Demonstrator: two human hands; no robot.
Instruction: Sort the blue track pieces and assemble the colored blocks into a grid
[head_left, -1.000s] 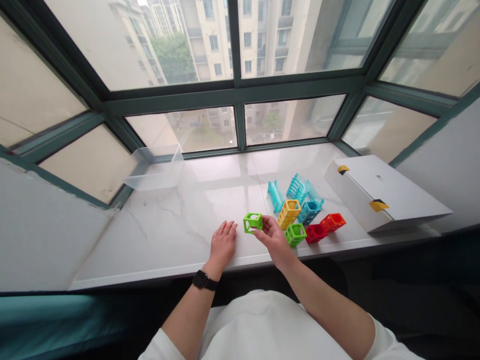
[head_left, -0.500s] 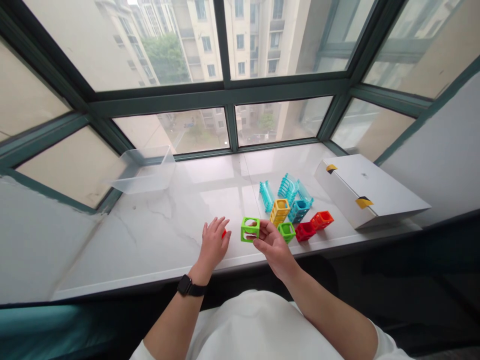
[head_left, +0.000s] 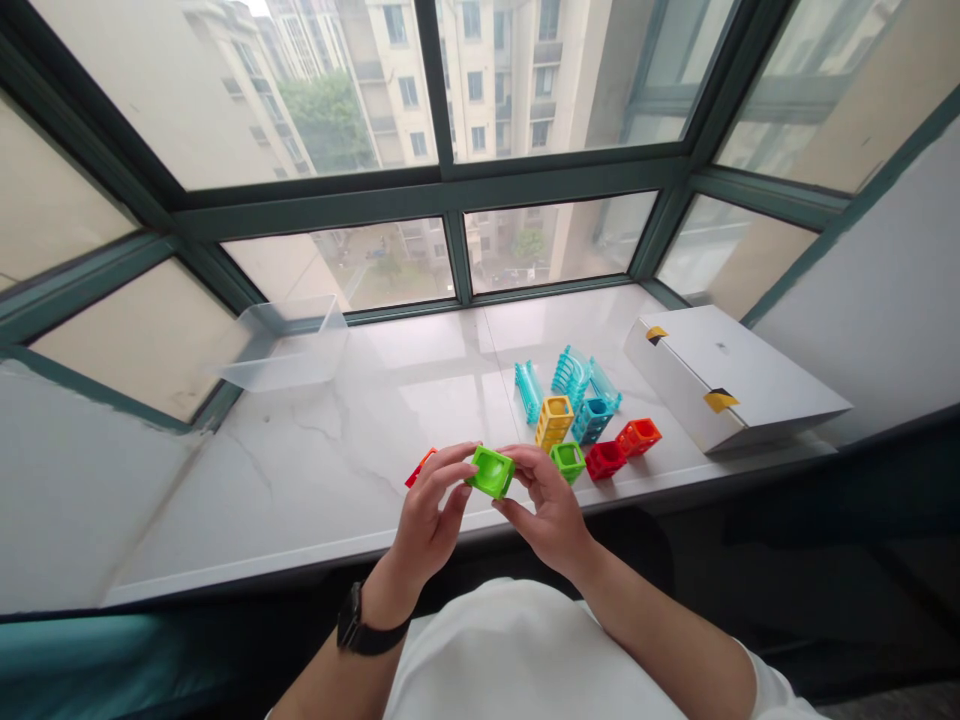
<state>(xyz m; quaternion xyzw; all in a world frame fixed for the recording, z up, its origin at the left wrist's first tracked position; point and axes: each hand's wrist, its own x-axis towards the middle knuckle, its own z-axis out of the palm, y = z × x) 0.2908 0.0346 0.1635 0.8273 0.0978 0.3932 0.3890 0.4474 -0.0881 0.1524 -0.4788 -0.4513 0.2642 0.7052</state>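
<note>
Between my two hands, just above the front of the sill, is a green toy block (head_left: 492, 472) with a hollowed face turned up toward me. My left hand (head_left: 433, 510) pinches its left side, and my right hand (head_left: 549, 505) grips its right side. A red piece (head_left: 420, 467) lies on the sill behind my left hand, partly hidden by the fingers. Just right of my right hand stands another green block (head_left: 568, 461). Beside it are a dark red block (head_left: 605, 460) and an orange-red block (head_left: 639, 437).
A yellow block tower (head_left: 554, 423) and a blue block (head_left: 592, 420) stand behind the green block. Light-blue track pieces (head_left: 572, 374) lie farther back. A white box (head_left: 742, 370) sits at the right, a clear plastic bin (head_left: 285, 372) at the back left. Windows border the white sill (head_left: 315, 480).
My left hand has left the red piece and come right to take hold of the green block. The block has been tilted, showing its hollowed face, with my right hand still on it.
</note>
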